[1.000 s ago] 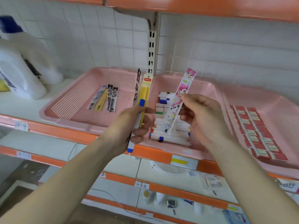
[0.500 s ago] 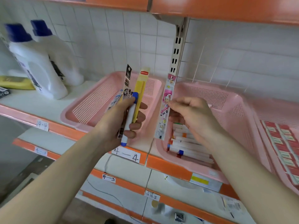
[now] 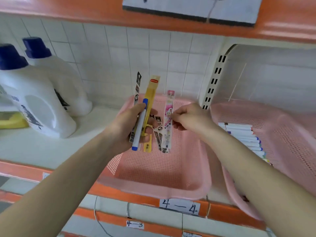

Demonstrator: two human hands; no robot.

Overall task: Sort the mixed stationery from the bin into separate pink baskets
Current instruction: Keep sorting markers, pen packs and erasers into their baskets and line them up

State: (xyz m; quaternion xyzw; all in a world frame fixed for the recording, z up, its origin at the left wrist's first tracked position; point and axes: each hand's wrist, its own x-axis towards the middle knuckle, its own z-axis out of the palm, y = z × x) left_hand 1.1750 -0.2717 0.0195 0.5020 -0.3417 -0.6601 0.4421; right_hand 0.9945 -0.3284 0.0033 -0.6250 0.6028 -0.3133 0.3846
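My left hand (image 3: 130, 124) grips a bundle held upright: a white marker with blue caps (image 3: 139, 127), a yellow refill pack (image 3: 151, 93) and a black-and-white refill pack (image 3: 137, 86). My right hand (image 3: 189, 117) pinches a pink cartoon-printed refill pack (image 3: 168, 117) over the left pink basket (image 3: 153, 182). Black refill packs (image 3: 158, 132) lie on that basket's floor beneath my hands. A second pink basket (image 3: 290, 134) to the right holds a stack of white markers (image 3: 244, 135).
Two white detergent bottles with blue caps (image 3: 42, 103) stand on the shelf at the left, beside a yellow item (image 3: 12, 120). The orange shelf edge (image 3: 136, 197) carries a label reading 4—4. A slotted shelf upright (image 3: 213, 82) rises between the baskets.
The view has swung left, bringing the left basket under my hands. My right hand has carried the pink pack from over the marker basket to over the left basket and lowered it.
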